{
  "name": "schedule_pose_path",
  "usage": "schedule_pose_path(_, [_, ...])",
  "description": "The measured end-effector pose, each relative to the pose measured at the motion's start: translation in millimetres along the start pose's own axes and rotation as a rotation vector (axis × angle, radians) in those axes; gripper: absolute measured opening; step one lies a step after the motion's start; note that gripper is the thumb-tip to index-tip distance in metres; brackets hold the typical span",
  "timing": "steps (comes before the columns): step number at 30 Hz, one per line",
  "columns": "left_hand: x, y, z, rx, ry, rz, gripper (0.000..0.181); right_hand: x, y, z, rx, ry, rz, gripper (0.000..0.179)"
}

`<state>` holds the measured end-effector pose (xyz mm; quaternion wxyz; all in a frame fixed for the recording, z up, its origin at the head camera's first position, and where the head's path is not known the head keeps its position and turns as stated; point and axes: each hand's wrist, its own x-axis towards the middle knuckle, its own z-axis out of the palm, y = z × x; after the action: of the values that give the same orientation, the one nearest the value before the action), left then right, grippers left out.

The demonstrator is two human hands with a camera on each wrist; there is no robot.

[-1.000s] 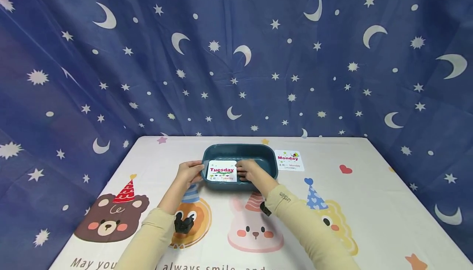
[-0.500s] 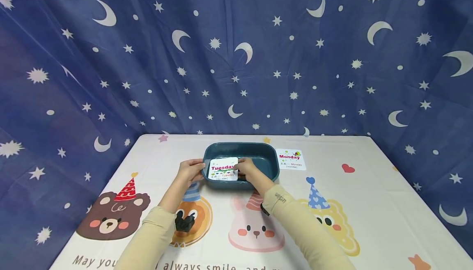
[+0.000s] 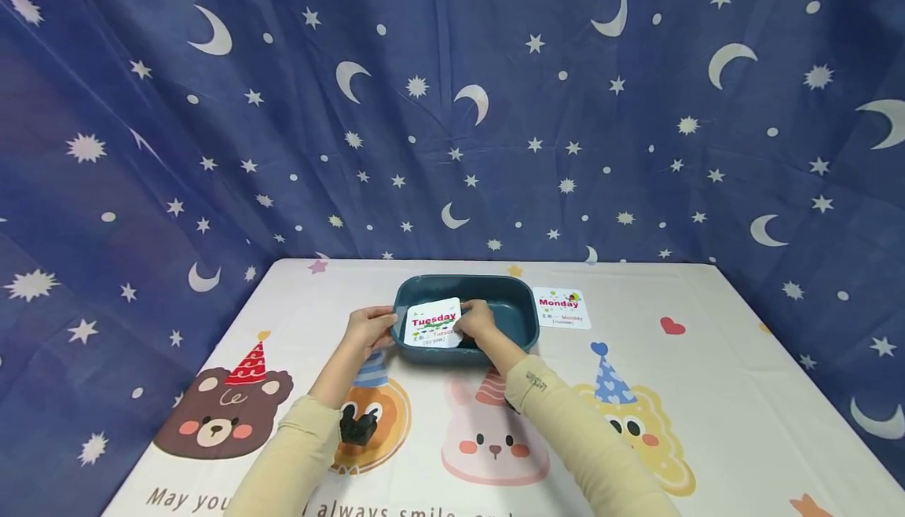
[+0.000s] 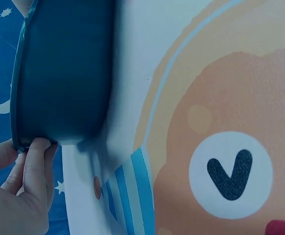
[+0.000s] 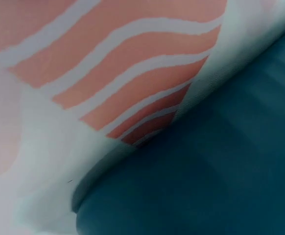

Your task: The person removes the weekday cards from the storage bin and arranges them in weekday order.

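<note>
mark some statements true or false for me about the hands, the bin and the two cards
1. The left hand grips the rim of the bin. True.
2. The Monday card lies on the table, to the right of the bin. True.
3. The right hand holds the Monday card. False: it holds the Tuesday card.
4. The bin is bright red. False: it is dark blue-green.
5. The curtain behind the table is patterned with moons and stars. True.
6. The Tuesday card is face down. False: its printed side shows, and the word Tuesday can be read.
</note>
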<state>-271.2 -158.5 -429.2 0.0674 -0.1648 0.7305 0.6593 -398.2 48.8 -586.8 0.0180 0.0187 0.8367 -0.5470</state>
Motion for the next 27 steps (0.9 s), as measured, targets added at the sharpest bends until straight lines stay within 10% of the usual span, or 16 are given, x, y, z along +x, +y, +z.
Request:
schedule_pose_path(15, [0.6, 1.1, 0.3, -0.019, 0.003, 0.01, 0.033, 15.9, 6, -3, -0.105, -0.039, 0.109, 0.023])
schedule_pose_path(18, [0.2, 1.3, 0.3, -0.017, 0.001, 0.009, 0.032, 69.0, 64, 17, 0.035, -0.127, 0.135, 0.032])
schedule_pose_path(21, [0.4, 1.4, -0.2, -0.013, -0.001, 0.009, 0.033, 79.0, 74, 19, 0.144, -0.208, 0.164, 0.04])
schedule_pose_path(27, [0.7, 1.4, -0.8, -0.003, -0.003, 0.004, 0.034, -59.5, -78, -40, 0.172, -0.264, 0.163, 0.031])
